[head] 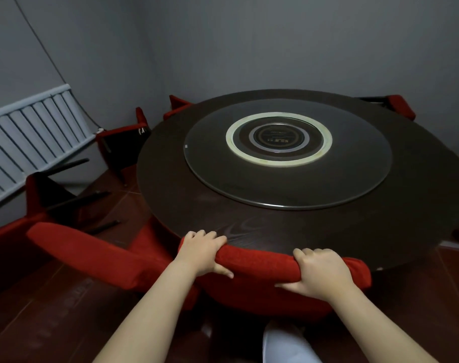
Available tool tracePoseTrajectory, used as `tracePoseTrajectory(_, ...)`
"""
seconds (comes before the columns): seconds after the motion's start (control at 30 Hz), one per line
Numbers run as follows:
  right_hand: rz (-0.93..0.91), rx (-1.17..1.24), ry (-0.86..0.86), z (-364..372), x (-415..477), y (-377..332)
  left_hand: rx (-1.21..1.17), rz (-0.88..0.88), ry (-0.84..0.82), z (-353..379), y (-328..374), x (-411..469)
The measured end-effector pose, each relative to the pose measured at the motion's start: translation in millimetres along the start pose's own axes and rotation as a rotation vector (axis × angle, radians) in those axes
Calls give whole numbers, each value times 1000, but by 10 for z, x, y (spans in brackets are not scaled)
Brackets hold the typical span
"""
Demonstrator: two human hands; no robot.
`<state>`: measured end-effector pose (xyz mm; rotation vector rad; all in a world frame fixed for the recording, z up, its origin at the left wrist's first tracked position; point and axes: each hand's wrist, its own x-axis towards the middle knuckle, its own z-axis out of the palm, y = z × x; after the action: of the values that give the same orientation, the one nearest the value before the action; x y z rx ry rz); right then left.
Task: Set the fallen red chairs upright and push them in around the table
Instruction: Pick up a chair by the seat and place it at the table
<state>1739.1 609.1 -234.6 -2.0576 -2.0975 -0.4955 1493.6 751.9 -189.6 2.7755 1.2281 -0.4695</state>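
My left hand (202, 252) and right hand (320, 273) wrap the near red chair (259, 260) by its padded top, against the table (275, 224); soft cover, stiff frame, likely hefty: good hold

We see a dim room under soft, even light; shadows are diffuse. The grey wall (275, 35) darkens toward the corners. The desk (419, 184) reads nearly black, its glass turntable (210, 163) carrying only a faint sheen. The left hand (202, 251) and right hand (320, 271) are brightest, on the saturated red chair back (259, 260). Wide-angle distortion bends the radiator (26, 142), and detail is slightly soft throughout.
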Motion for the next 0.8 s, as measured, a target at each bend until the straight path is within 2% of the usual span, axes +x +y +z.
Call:
tracePoseTrajectory(0.2,-28,-6,14,49,-48,96,50,-29,108,139,108,29)
tracePoseTrajectory(0.33,-33,13,44,84,-36,108,53,-8,44,90,67,81)
tracePoseTrajectory(0.47,-21,43,31,53,-33,88,36,-64,-7,73,78,80)
tracePoseTrajectory(0.67,38,156,-71,-102,-21,32,-2,-171,149,156,191,-131)
tracePoseTrajectory(0.8,-86,202,-48,-216,173,-241,80,-150,298,168,-111,-480)
